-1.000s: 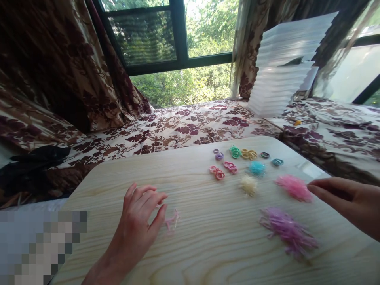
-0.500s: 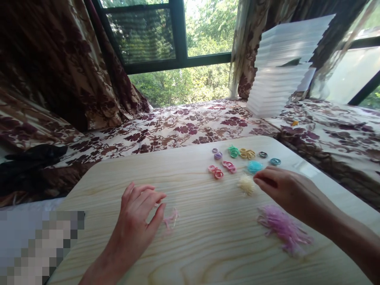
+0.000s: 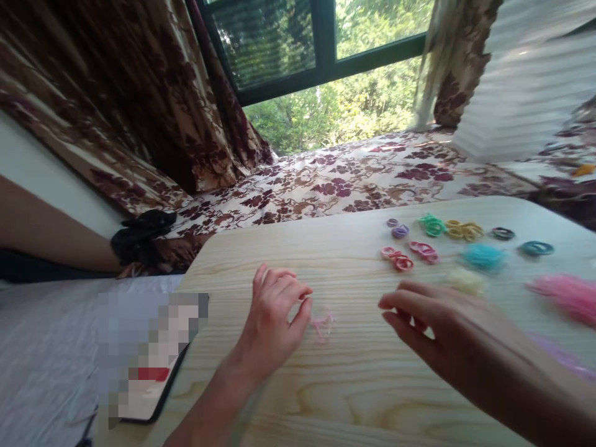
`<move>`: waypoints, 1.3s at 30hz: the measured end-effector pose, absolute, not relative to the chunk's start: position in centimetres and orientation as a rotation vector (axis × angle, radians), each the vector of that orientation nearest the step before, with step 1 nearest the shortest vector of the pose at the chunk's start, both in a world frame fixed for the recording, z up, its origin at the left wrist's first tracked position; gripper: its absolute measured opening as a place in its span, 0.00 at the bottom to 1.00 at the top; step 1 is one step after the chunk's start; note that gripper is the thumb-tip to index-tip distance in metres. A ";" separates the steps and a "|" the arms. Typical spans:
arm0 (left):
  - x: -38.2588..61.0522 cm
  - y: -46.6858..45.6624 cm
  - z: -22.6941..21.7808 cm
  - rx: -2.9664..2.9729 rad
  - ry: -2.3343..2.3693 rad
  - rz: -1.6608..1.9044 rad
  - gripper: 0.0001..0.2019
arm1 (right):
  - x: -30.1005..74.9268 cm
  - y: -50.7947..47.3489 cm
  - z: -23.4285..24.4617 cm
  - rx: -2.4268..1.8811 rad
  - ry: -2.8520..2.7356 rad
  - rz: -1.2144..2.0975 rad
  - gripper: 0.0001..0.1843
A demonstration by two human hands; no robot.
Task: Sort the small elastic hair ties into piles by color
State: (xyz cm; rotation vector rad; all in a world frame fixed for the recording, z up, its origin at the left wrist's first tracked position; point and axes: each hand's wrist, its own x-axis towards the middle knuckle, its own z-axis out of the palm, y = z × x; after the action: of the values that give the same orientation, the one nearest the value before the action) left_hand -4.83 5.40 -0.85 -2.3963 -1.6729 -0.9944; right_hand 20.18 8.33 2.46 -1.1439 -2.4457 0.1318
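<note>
My left hand [image 3: 279, 310] hovers low over the table, its fingers loosely curved and spread. Its thumb tip comes close to the index finger, and nothing shows between them. Just right of it lie a few thin pale-pink elastic bands [image 3: 323, 325]. My right hand [image 3: 431, 313], a little blurred, is over the table with thumb and index finger apart; I see nothing held there. Behind this hand is a cream pile of bands [image 3: 465, 281], partly covered. Beyond it sits a turquoise pile [image 3: 484, 256]. A pink pile [image 3: 568, 298] and a lilac pile [image 3: 559, 352] lie to the right, the lilac one partly hidden.
Small hair ties in groups line the back of the wooden table [image 3: 279, 248]: purple [image 3: 399, 231], green [image 3: 433, 225], yellow [image 3: 464, 230], red [image 3: 403, 262], pink [image 3: 424, 252], dark [image 3: 503, 233] and teal [image 3: 536, 248]. A partly pixelated tablet-like object [image 3: 144, 406] sits at the left edge.
My right hand has drawn back from beside the cream pile towards the left hand, its thumb and index finger now apart. The view has turned left, uncovering the pink pile.
</note>
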 end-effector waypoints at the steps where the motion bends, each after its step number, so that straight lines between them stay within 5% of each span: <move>1: -4.8 5.4 -0.8 -2.423 -1.700 -0.987 0.06 | 18.8 8.3 1.7 -1.107 -2.507 0.196 0.11; 8: -5.0 4.9 -0.2 -2.563 -1.791 -0.860 0.09 | 15.3 8.2 -1.8 -0.976 -2.618 0.506 0.12; 18: -4.7 4.2 0.5 -2.783 -1.790 -0.558 0.10 | 15.7 7.9 -2.2 -0.867 -2.525 0.434 0.14; 39: -4.1 4.0 0.2 -2.633 -1.837 -0.625 0.02 | 16.2 7.9 -1.4 -0.987 -2.597 0.543 0.14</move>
State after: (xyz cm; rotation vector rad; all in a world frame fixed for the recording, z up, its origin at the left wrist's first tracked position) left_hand -4.12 4.05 0.21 -2.6330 -1.8371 -0.6252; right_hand 16.22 7.88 -1.42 -0.9869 -2.5975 0.5434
